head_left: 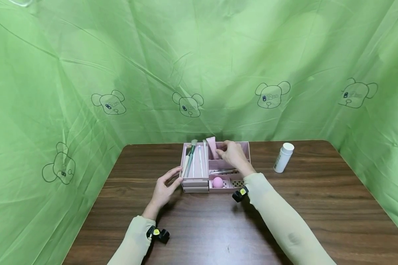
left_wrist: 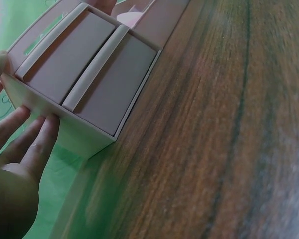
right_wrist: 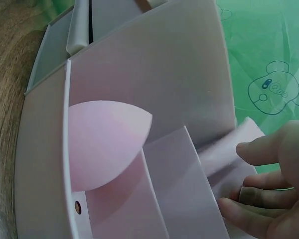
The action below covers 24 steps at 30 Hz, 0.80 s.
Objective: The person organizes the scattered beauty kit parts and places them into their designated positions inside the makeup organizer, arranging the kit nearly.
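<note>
A pink desk organizer (head_left: 195,180) with two small drawers (left_wrist: 97,69) stands near the table's back edge. Against its left side rest the straight fingers of my left hand (head_left: 164,189), the thumb near the top front corner. My right hand (head_left: 233,152) is over the rear right compartment, beside a pale pink squeeze tube (head_left: 212,147) leaning upright there. In the right wrist view the thumb is close to the tube and the other fingers are spread apart from it; whether the thumb touches it I cannot tell. A pink makeup sponge (right_wrist: 107,142) sits in a front compartment.
A white bottle (head_left: 283,158) stands to the right of the organizer. Makeup brushes (head_left: 191,156) and thin white sticks (head_left: 200,162) lie in the left top tray. A silver pen-like item (head_left: 223,171) lies in a middle compartment. Green cloth (head_left: 219,55) hangs behind the wooden table (head_left: 202,228).
</note>
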Available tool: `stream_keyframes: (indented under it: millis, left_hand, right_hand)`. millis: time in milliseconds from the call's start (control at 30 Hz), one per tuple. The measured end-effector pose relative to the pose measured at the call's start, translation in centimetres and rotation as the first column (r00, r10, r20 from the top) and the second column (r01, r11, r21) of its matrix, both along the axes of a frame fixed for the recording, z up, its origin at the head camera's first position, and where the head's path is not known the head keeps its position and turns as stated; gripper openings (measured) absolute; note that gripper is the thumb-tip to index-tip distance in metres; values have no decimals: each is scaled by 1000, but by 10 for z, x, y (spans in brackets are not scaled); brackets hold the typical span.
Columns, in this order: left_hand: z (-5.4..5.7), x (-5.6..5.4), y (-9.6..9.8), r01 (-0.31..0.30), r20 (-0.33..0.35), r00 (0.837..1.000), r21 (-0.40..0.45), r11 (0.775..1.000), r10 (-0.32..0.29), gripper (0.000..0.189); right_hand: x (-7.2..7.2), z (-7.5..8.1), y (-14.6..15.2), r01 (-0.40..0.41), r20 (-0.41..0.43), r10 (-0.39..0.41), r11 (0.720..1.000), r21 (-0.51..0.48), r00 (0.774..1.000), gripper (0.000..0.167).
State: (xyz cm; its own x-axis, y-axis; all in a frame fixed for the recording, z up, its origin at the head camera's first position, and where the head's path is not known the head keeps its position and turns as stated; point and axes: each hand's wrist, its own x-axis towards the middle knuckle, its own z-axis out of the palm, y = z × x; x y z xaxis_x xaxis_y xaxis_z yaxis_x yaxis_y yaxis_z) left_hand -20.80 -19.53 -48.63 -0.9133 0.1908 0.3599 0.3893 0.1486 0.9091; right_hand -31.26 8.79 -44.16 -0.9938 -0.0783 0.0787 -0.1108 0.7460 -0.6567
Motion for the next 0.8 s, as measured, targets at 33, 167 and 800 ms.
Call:
stream_keyframes:
  millis: [33,167,800]
  left_hand:
    - [0,0,0,1,-4,1000,-1,1000,-1,38]
    - [0,0,0,8,-3,1000,16,1000,-8,37]
    - [1,1,0,15,-14,1000,6,1000,-15,38]
  right_hand:
    - [1,1,1,3,-6,-3,1000,0,1000,35]
    - [2,0,6,-2,-26,2,1000,3,1000,34]
    - [6,2,17,6,-67,-9,999,-41,998,34]
